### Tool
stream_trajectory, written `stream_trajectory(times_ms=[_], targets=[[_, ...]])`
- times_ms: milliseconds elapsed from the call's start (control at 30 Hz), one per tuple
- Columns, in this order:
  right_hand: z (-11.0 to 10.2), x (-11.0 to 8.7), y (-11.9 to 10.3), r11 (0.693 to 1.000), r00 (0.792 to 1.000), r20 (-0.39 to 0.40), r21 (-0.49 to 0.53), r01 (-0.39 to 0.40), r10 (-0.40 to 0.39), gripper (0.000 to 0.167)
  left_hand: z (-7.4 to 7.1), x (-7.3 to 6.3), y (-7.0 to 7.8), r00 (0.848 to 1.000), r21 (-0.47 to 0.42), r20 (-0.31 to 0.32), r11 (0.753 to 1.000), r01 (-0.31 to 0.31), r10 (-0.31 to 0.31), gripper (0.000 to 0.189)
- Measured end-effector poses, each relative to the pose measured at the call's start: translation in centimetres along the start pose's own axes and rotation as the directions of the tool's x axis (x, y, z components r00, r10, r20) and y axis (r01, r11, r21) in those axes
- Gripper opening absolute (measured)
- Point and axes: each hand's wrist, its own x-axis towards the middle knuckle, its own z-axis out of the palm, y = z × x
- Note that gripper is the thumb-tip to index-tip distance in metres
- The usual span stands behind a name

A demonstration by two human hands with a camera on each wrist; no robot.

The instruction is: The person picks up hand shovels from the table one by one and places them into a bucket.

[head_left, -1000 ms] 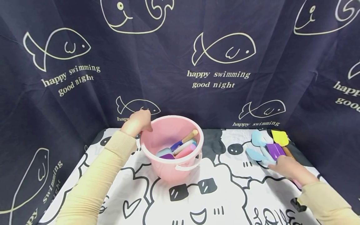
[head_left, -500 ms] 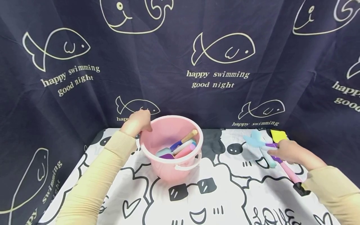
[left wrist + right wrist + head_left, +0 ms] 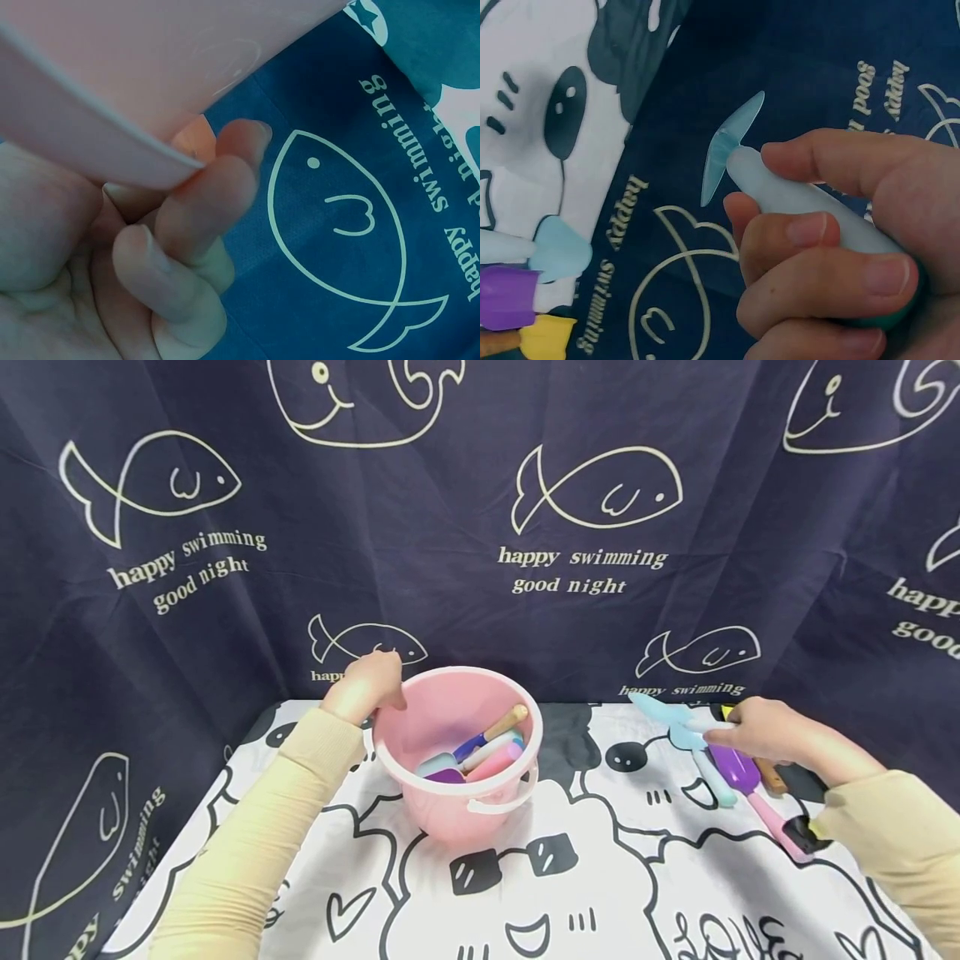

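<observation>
My left hand (image 3: pixel 372 683) grips the rim of a pink bucket (image 3: pixel 457 818) at its left side. The left wrist view has curled fingers (image 3: pixel 206 202) at the bucket's rim (image 3: pixel 90 142). Inside the bucket lie toy sand tools, including a wooden-ended handle (image 3: pixel 510 720) and a pink handle (image 3: pixel 495 763). On the right, my right hand (image 3: pixel 768 729) holds a light-blue toy shovel (image 3: pixel 654 707) by its pale handle (image 3: pixel 795 191), raised over the other tools. Its blade (image 3: pixel 731 142) appears nearly edge-on in the right wrist view. Part of the handle is hidden by my fingers.
Below my right hand lie another light-blue shovel (image 3: pixel 712 777), a purple shovel (image 3: pixel 735 768) with a pink handle, and a wooden handle (image 3: pixel 771 775). A yellow blade (image 3: pixel 547 337) is partly covered. A dark printed curtain (image 3: pixel 450 527) stands behind the patterned tabletop (image 3: pixel 600 893).
My right hand has lifted the light-blue shovel off the pile and swung its blade up and to the left. The purple shovel is now more exposed. My left hand and the bucket stay put.
</observation>
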Motion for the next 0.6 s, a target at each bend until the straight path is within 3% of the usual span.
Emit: stream_trajectory(times_ms=[333,600], targets=[[-2.6,0.0,-3.0,0.999,0.999,-0.034,0.008,0.041,-0.041,0.036,-0.1,0.0,0.0,1.0,0.002,0.009,1.0,0.0,0.0,0.05],[-4.7,0.1,-5.2,0.996,0.995,-0.066,-0.059,0.069,-0.072,0.037,-0.1,0.0,0.0,1.0,0.001,0.012,1.0,0.006,-0.006,0.056]])
